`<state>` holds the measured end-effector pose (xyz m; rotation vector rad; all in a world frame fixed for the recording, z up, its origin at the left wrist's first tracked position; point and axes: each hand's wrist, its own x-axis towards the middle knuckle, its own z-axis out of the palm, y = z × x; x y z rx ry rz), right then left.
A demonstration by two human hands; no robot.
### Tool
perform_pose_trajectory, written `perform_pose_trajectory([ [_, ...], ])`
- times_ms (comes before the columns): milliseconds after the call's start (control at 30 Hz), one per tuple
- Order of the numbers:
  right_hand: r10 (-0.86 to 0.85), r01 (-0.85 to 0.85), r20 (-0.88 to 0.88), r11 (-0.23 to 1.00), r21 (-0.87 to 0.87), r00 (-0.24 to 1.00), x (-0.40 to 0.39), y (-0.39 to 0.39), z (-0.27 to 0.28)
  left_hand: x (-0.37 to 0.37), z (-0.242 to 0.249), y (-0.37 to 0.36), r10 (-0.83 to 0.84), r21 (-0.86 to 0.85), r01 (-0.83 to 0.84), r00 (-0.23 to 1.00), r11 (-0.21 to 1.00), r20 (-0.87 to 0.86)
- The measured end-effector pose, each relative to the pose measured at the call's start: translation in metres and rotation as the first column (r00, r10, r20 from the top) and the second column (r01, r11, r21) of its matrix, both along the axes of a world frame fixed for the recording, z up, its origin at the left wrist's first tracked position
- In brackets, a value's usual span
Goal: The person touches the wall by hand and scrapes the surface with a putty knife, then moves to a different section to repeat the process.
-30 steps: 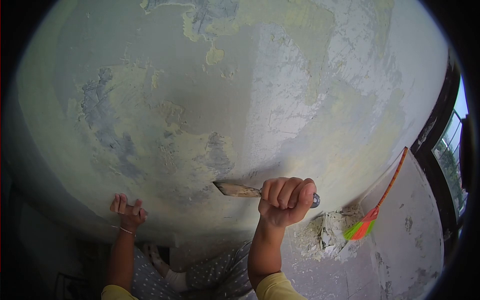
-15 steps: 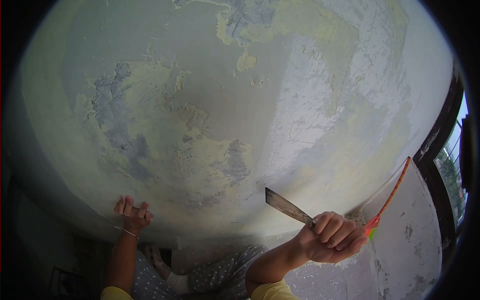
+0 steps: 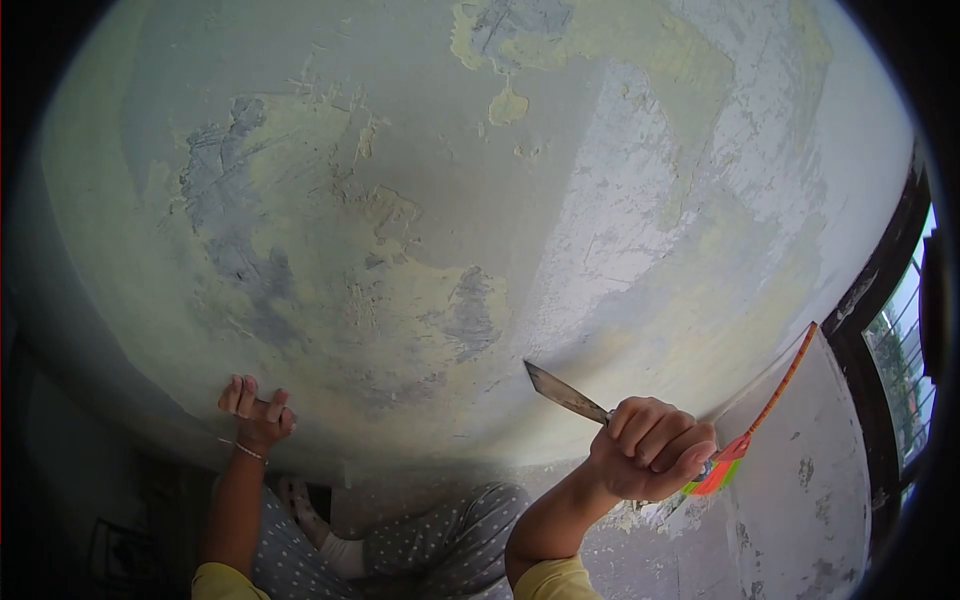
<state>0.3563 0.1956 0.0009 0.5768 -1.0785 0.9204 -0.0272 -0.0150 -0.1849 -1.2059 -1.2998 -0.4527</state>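
My right hand (image 3: 650,450) is wrapped in a fist round the handle of a putty knife (image 3: 565,390). Its flat, stained blade points up and left, with the tip right at the wall (image 3: 430,230). The handle is hidden inside my fingers. Low on the left, my left hand (image 3: 258,412) is raised close to the wall, fingers loosely bent and thumb apart, with nothing showing in it. Patches of pale yellow, grey and white cover the wall, with rough, flaked edges between them.
Behind my right hand stands a brush-like thing with red and green bristles (image 3: 715,475) and a long orange handle (image 3: 785,380) leaning towards the corner. A dark-framed window (image 3: 905,340) is at the right. My crossed legs in dotted trousers (image 3: 430,545) are below.
The putty knife and my right hand have shifted slightly left and up. My left hand has risen a little too. The view has tilted slightly, and more of the bristles shows.
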Motion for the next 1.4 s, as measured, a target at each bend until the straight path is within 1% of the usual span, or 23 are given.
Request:
perform_pose_trajectory([
  [33, 0.041, -0.043, 0.053, 0.998, 0.043, 0.998, 0.003, -0.001, 0.001, 0.002, 0.001, 0.001, -0.006, 0.001, 0.006, 1.0, 1.0, 0.004],
  [167, 0.111, -0.104, -0.066, 0.989, 0.11, 0.992, 0.016, -0.001, 0.006, -0.002, -0.001, 0.003, -0.002, 0.016, 0.002, 1.0, 1.0, -0.001],
  [233, 0.062, -0.071, 0.081, 0.992, 0.109, 0.995, -0.005, 0.01, 0.006, -0.002, -0.005, -0.002, 0.013, -0.003, -0.013, 1.0, 1.0, 0.006],
  [367, 0.017, -0.034, 0.137, 0.993, 0.117, 0.99, 0.009, 0.006, 0.013, 0.0, -0.003, 0.002, -0.005, 0.004, 0.005, 1.0, 1.0, 0.007],
  [400, 0.086, -0.096, 0.08, 0.986, 0.136, 0.993, 0.017, -0.001, 0.015, 0.0, -0.001, 0.003, -0.017, 0.012, 0.017, 1.0, 1.0, 0.006],
  [500, 0.106, -0.103, -0.014, 0.985, 0.141, 0.994, 0.019, -0.006, 0.016, 0.0, -0.001, 0.003, -0.014, 0.013, 0.014, 1.0, 1.0, -0.001],
  [567, 0.096, -0.108, 0.221, 0.993, 0.04, 0.971, -0.016, 0.003, 0.007, 0.001, 0.0, 0.001, -0.006, 0.001, 0.006, 1.0, 1.0, 0.002],
  [600, 0.153, -0.149, 0.216, 0.988, -0.034, 0.964, -0.029, 0.004, 0.0, 0.001, 0.001, 0.001, -0.004, -0.006, 0.004, 1.0, 1.0, -0.008],
  [633, 0.147, -0.144, 0.21, 0.989, -0.03, 0.967, -0.025, 0.001, 0.001, 0.001, 0.005, 0.002, -0.009, -0.003, 0.009, 1.0, 1.0, -0.014],
  [700, 0.029, -0.049, 0.159, 0.992, 0.119, 0.987, -0.007, -0.013, 0.01, 0.004, 0.008, 0.007, -0.023, 0.037, 0.024, 0.999, 0.999, -0.03],
  [733, 0.113, -0.118, 0.043, 0.984, 0.136, 0.993, 0.006, -0.019, 0.015, 0.003, 0.007, 0.008, -0.018, 0.039, 0.019, 1.0, 0.999, -0.026],
  [767, 0.065, -0.065, 0.003, 0.986, 0.155, 0.998, 0.012, -0.022, 0.017, 0.002, 0.006, 0.007, -0.014, 0.031, 0.015, 1.0, 0.999, -0.023],
  [833, -0.054, 0.042, 0.082, 0.989, 0.142, 0.995, 0.005, -0.014, 0.015, 0.002, 0.004, 0.002, -0.013, 0.014, 0.013, 1.0, 1.0, -0.011],
  [867, -0.135, 0.101, 0.221, 0.982, 0.158, 0.966, -0.006, -0.005, 0.01, 0.002, 0.004, 0.002, -0.015, 0.014, 0.015, 1.0, 1.0, -0.014],
  [900, -0.092, 0.056, 0.227, 0.985, 0.16, 0.97, -0.003, -0.005, 0.012, 0.001, 0.004, 0.004, -0.018, 0.02, 0.019, 1.0, 1.0, -0.02],
  [967, -0.054, 0.022, 0.213, 0.988, 0.152, 0.976, 0.005, -0.009, 0.017, 0.003, 0.008, 0.007, -0.031, 0.032, 0.031, 0.999, 0.999, -0.019],
  [1033, 0.03, -0.039, 0.067, 0.989, 0.145, 0.997, 0.02, -0.018, 0.023, 0.001, 0.007, 0.006, -0.039, 0.029, 0.039, 0.999, 0.999, -0.019],
  [1067, -0.038, 0.034, 0.02, 0.986, 0.162, 0.999, 0.032, -0.021, 0.024, -0.001, 0.004, 0.005, -0.028, 0.025, 0.028, 0.999, 0.999, -0.015],
  [1167, -0.057, 0.055, 0.022, 0.992, 0.114, 0.998, 0.019, -0.015, 0.021, 0.001, 0.003, 0.003, -0.013, 0.023, 0.013, 1.0, 1.0, -0.007],
  [1200, -0.059, 0.04, 0.165, 0.993, 0.113, 0.984, -0.005, -0.005, 0.016, 0.002, 0.004, 0.003, -0.014, 0.024, 0.015, 1.0, 1.0, -0.011],
  [1233, -0.052, 0.034, 0.181, 0.994, 0.105, 0.982, -0.005, 0.0, 0.014, 0.001, 0.003, 0.003, -0.02, 0.024, 0.02, 1.0, 1.0, -0.013],
  [1300, -0.212, 0.188, 0.197, 0.973, 0.134, 0.957, 0.006, -0.003, 0.021, -0.003, -0.001, 0.003, -0.013, 0.015, 0.014, 1.0, 1.0, -0.013],
  [1400, -0.05, 0.05, -0.01, 0.99, 0.133, 0.999, 0.035, -0.02, 0.03, -0.001, 0.001, 0.004, -0.028, 0.024, 0.028, 1.0, 0.999, -0.009],
])
